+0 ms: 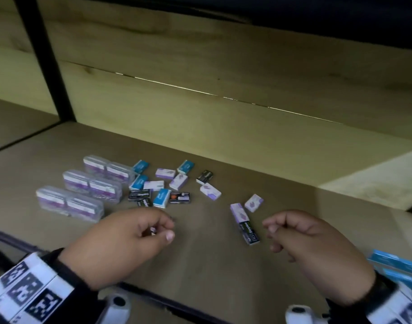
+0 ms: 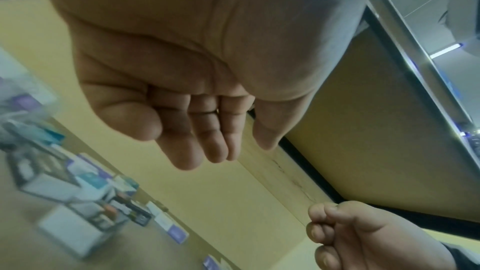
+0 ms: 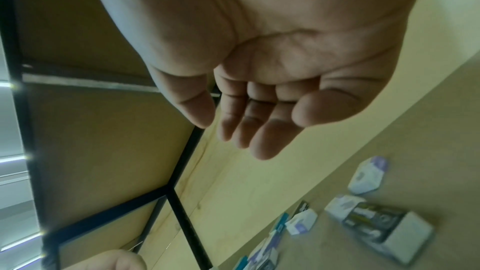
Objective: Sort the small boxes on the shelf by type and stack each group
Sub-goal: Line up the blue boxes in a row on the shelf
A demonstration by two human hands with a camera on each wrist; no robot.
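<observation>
Small boxes (image 1: 178,181) scattered; wrist views: empty palms

Both hands are held palm down and side by side, well apart, with the left hand (image 1: 120,242) reaching in from the lower left and the right hand (image 1: 317,251) from the lower right. The fingers (image 2: 207,143) of the left hand are seen loosely curled, the thumb lying beside them, and nothing is gripped; the fingers (image 3: 262,139) of the right hand are likewise loosely curled with an empty palm. A dark sleeve and a band printed with black-and-white square markers are worn at each wrist.
</observation>
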